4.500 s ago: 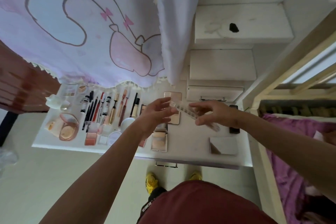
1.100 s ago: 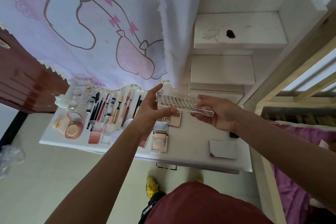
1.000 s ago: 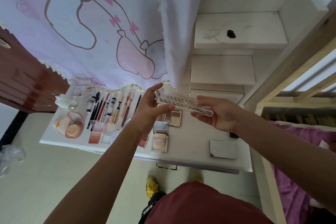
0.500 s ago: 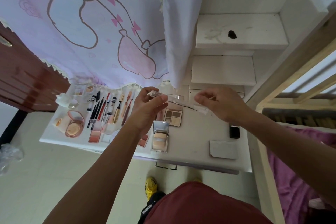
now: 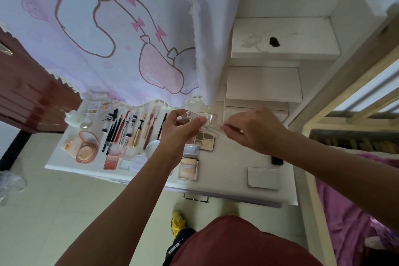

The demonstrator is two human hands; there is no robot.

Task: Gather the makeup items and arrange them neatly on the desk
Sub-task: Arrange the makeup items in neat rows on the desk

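Note:
Both hands hold a clear plastic false-lash case (image 5: 205, 124) above the white desk (image 5: 226, 164). My left hand (image 5: 182, 127) grips its left end and my right hand (image 5: 252, 129) pinches its right end. Under the case lies an open eyeshadow palette (image 5: 204, 140). Nearer me sits an open highlighter compact (image 5: 189, 166). On the desk's left, several pencils, mascaras and tubes (image 5: 129, 129) lie in a row, with a round pink powder compact (image 5: 87, 147) and a blush palette (image 5: 111, 158) beside them.
A grey rectangular compact (image 5: 263, 178) lies at the desk's front right, a small black item (image 5: 277, 160) behind it. A pink cartoon curtain (image 5: 108, 34) hangs over the desk's far edge. White steps (image 5: 263, 84) rise at the back right; a wooden bed frame (image 5: 313, 201) borders the right.
The lash case has come down from a raised, face-on tilt to an edge-on position low over the eyeshadow palette. Both hands moved lower with it.

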